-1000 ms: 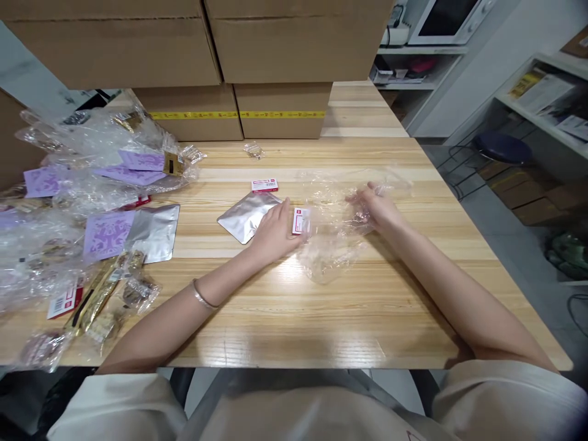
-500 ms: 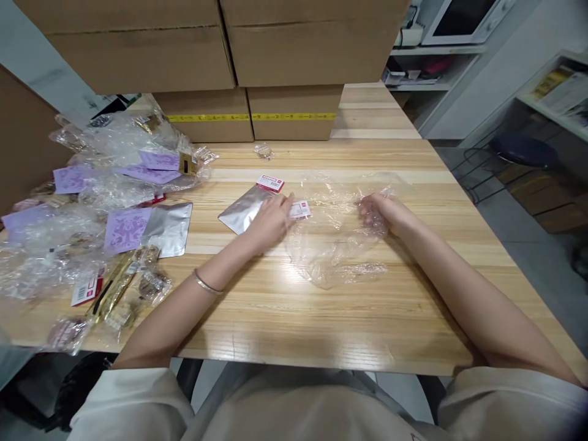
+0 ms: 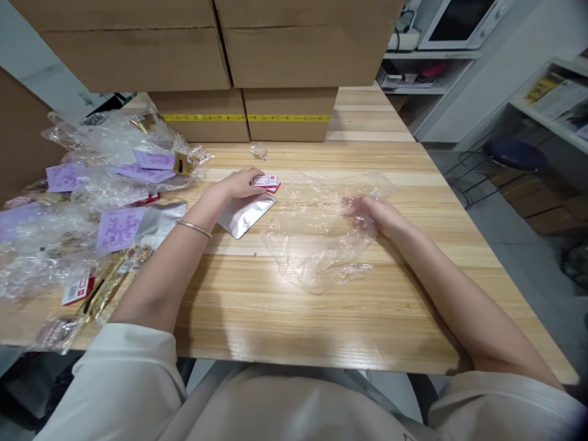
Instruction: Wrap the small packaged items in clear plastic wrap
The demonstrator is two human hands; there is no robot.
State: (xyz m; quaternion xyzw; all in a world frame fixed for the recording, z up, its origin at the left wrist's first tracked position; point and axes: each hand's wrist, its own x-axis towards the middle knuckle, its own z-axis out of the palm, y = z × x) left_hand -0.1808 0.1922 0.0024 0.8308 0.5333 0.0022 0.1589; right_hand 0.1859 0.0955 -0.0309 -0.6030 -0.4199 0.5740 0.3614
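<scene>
My left hand (image 3: 242, 183) is over the far end of a silver foil pouch (image 3: 246, 214). Its fingers close on a small white-and-red printed packet (image 3: 265, 180), with red edges of a second such packet showing just beneath. A large, crumpled clear plastic bag (image 3: 312, 239) lies flat in front of me. My right hand (image 3: 365, 211) is at the bag's right part, fingers curled into the film and partly seen through it. A small clear-wrapped item (image 3: 260, 152) rests farther back, apart from both hands.
At the left lies a heap of clear plastic bags (image 3: 110, 147) with purple cards (image 3: 120, 229), gold packets (image 3: 108, 288) and another silver pouch (image 3: 160, 220). Cardboard boxes (image 3: 289, 116) are stacked along the back of the wooden table (image 3: 294, 331). A stool (image 3: 514, 153) stands beyond the right edge.
My left hand has moved left and away from me, carrying the white-and-red packet from the bag's edge to the one by the silver pouch. My right hand stays at the bag.
</scene>
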